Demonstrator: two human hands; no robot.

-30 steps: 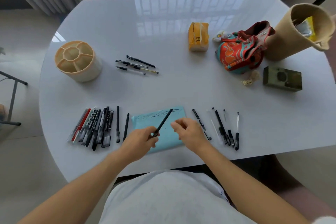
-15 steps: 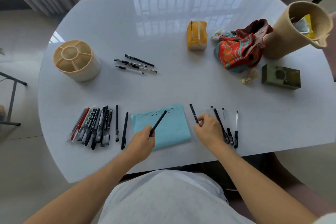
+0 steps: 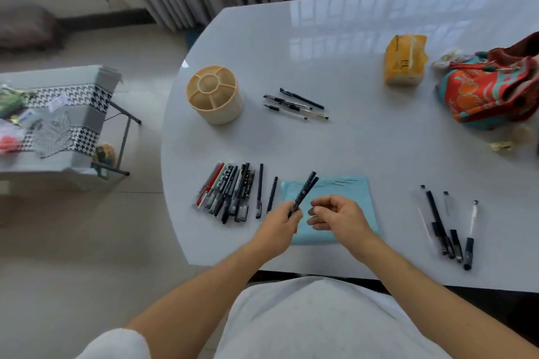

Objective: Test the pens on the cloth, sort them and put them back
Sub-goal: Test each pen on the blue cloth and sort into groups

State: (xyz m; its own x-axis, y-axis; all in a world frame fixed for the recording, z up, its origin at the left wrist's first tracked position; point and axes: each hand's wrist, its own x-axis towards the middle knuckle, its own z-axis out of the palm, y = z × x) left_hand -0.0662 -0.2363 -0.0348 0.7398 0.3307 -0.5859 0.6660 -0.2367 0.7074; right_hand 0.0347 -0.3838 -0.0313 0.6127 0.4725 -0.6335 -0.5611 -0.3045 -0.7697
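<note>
So the right hand (image 3: pixel 339 214) is back over the blue cloth (image 3: pixel 354 198) now. Half a second ago it was off to the right of the cloth, down among the loose pens lying there, and now it's hovering just beside the left hand (image 3: pixel 281 220) again with fingers loosely curled. I see something small and dark at its fingertips, might be a cap, but honestly too small to tell, so I can't say if that grip has anything in it.

The left hand's grip is clenched around pens. A moment ago it looked like one black pen; now it reads as two dark sticks (image 3: pixel 304 191) side by side, slanting up over the left part of the cloth, tips off the fabric. So my guess is the right hand fetched another one and passed it across, or it's a pen plus its cap stacked. Can't settle which.

Where stuff sits relative to the cloth: big tidy row of pens (image 3: pixel 227 192) just left of it, with two single black pens (image 3: pixel 265 194) between that row and the cloth. Right-side group (image 3: pixel 446 226) is well apart to the right. Four more pens (image 3: pixel 296 105) lie beyond the cloth, near the tan divided holder (image 3: pixel 215 95), which looks empty.

The cloth only has a few scribbles along its far edge. Reads like mid-testing to me, with sorting underway and nothing returned to the holder on the worktop (image 3: pixel 379 140) yet.
</note>
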